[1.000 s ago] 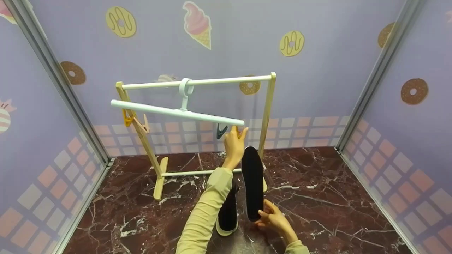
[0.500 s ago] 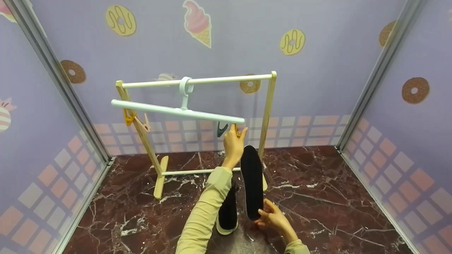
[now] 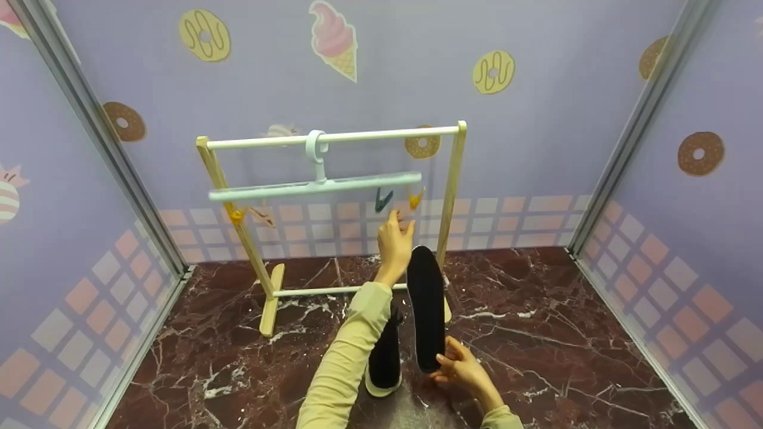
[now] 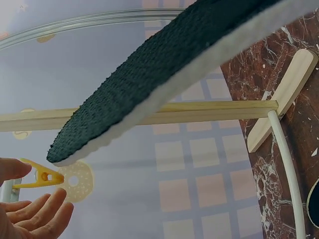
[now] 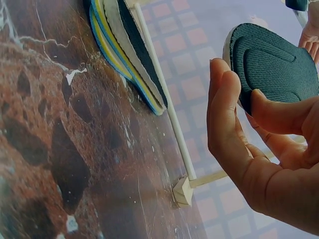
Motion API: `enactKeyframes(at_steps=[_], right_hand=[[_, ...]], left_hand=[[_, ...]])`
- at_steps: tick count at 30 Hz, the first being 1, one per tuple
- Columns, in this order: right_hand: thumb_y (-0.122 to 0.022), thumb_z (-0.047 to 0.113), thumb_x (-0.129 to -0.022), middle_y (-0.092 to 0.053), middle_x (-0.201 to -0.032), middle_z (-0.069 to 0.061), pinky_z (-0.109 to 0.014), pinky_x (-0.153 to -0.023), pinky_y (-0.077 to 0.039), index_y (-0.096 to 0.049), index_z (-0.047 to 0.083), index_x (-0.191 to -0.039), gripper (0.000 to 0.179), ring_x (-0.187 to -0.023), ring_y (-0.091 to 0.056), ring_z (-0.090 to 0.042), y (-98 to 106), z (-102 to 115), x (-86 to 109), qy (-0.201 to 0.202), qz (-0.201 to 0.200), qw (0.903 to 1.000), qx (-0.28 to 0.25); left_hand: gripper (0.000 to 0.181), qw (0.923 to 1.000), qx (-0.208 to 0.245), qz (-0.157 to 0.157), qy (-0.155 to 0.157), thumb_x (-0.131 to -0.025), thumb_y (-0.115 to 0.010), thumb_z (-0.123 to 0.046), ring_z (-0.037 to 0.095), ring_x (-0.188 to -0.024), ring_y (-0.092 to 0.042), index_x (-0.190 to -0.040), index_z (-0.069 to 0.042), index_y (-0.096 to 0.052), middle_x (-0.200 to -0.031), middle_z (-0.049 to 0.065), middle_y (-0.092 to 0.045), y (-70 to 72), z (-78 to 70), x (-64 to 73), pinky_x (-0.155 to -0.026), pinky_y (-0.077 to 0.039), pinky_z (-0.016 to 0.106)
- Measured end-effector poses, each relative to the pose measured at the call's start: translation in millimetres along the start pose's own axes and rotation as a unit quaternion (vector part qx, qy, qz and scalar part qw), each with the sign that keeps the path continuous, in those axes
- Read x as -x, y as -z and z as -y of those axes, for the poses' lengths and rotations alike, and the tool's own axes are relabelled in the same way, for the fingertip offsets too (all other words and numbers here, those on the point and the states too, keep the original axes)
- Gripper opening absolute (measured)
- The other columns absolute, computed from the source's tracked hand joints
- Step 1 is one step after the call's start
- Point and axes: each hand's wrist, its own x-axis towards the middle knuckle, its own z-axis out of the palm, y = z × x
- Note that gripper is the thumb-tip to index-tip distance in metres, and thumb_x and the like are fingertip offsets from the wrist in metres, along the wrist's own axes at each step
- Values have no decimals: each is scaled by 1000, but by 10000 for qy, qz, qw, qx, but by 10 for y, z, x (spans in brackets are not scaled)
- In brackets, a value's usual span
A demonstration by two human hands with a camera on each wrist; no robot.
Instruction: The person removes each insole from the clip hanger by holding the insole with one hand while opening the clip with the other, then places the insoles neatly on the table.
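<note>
My right hand (image 3: pixel 462 370) pinches the heel end of a black insole (image 3: pixel 427 310) between thumb and fingers; its tip points up towards the rack. In the right wrist view the textured face of that insole (image 5: pixel 269 62) is visible. My left hand (image 3: pixel 394 244) is raised below the right end of a pale hanger (image 3: pixel 369 183), fingers spread and holding nothing. A yellow clip (image 3: pixel 415 199) hangs from that hanger end, just above the hand. The left wrist view has this clip (image 4: pixel 46 175) between thumb and fingers, without a visible grip.
The hanger hooks over the top rail (image 3: pixel 381 136) of a wooden rack. A dark clip (image 3: pixel 383 201), another yellow clip (image 3: pixel 236 213) and a pinkish clip (image 3: pixel 262 216) hang from it. More insoles (image 3: pixel 384 360) lie on the marble surface (image 3: pixel 536 345).
My left hand has let go of the yellow clip. The hanger's right end has swung up and its left end down, clips moving along. The right hand and insole stay put.
</note>
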Motion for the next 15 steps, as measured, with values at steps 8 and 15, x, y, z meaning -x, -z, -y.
enactKeyframes(at_steps=[8, 15], right_hand=[[-52, 11, -89, -58, -104, -8, -31, -64, -54, -19, -10, -129, 55, -68, -64, -17, -11, -12, -7, 22, 1, 10000, -88], [-52, 12, -89, -53, -89, -2, -32, -62, -54, -30, -7, -116, 40, -69, -66, -20, -10, -18, -12, 122, 49, 9999, -107]], left_hand=[[29, 9998, -167, -18, 100, -84, -60, -16, 22, -78, -67, -107, 1, -59, -98, 14, -67, 23, 41, 22, -70, -52, 33], [27, 9986, -503, -60, 162, -85, -58, -22, 25, -82, -66, -103, -2, -62, -95, 11, -68, 55, 107, 30, -71, -51, 36]])
